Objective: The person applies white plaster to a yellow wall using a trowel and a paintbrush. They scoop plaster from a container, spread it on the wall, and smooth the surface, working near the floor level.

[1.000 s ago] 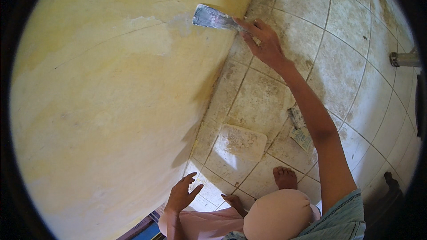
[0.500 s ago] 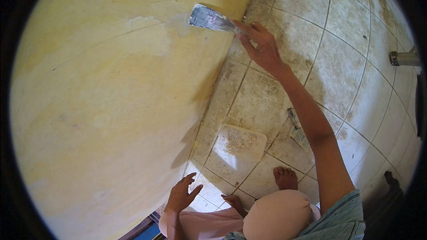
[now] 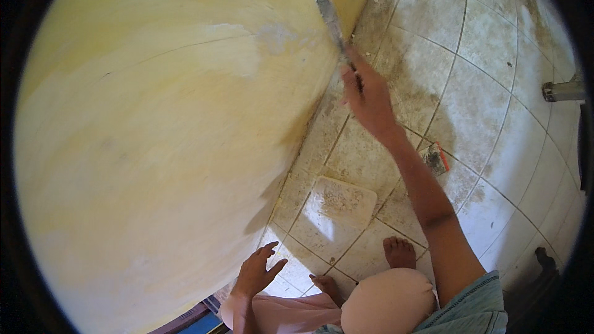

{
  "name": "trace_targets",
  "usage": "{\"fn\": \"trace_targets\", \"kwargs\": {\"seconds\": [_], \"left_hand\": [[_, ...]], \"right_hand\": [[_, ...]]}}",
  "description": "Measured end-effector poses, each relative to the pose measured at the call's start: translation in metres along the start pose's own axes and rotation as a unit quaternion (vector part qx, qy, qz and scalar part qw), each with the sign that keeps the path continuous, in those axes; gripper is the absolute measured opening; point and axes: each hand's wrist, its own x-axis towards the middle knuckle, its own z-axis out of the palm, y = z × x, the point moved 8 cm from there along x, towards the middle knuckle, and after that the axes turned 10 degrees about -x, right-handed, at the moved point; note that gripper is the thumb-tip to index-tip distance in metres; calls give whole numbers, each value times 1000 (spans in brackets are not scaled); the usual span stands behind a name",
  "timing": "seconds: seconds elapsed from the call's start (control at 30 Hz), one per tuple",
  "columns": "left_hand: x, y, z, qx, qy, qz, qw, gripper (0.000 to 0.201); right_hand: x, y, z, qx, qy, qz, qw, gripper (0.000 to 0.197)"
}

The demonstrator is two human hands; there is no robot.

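Note:
A putty knife (image 3: 331, 20) with a smeared blade is gripped by the handle in my right hand (image 3: 370, 91). Its blade is turned nearly edge-on to me, close to the yellow wall (image 3: 154, 148); whether it touches cannot be made out. Left of the blade, a greyish patch of filler (image 3: 276, 36) marks the wall, with a thin crack line running away from it. My left hand (image 3: 257, 271) hovers near my knee beside the wall's lower part, fingers apart and holding nothing.
On the dirty tiled floor (image 3: 365, 142) lies a pale, flat rectangular tray (image 3: 365, 201) with residue on it. A small packet with a red edge (image 3: 435, 159) sits beside my right forearm. My bare foot (image 3: 399, 252) is below. A metal leg (image 3: 563, 91) stands at far right.
My right hand has drawn slightly down and right, turning the putty knife from broad side to nearly edge-on. More of the grey patch and the packet now shows. My left hand is almost still.

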Motion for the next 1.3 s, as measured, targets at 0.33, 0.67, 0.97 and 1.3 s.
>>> {"fn": "trace_targets", "kwargs": {"seconds": [0.33, 0.67, 0.97, 1.3], "left_hand": [[-31, -12, 1, -11, 36, 27, 999, 60], [-51, -23, -4, -3, 69, 48, 996, 56], [-49, -24, -8, -6, 79, 71, 994, 56], [-56, -26, -8, -22, 70, 50, 996, 59]], "right_hand": [[-30, -78, 65, 23, 41, -59, 997, 53], [-50, -94, 115, 26, -44, -77, 996, 63], [-61, -84, 44, 66, -45, -10, 997, 48], [-60, -105, 67, 44, -59, -28, 997, 49]]}}
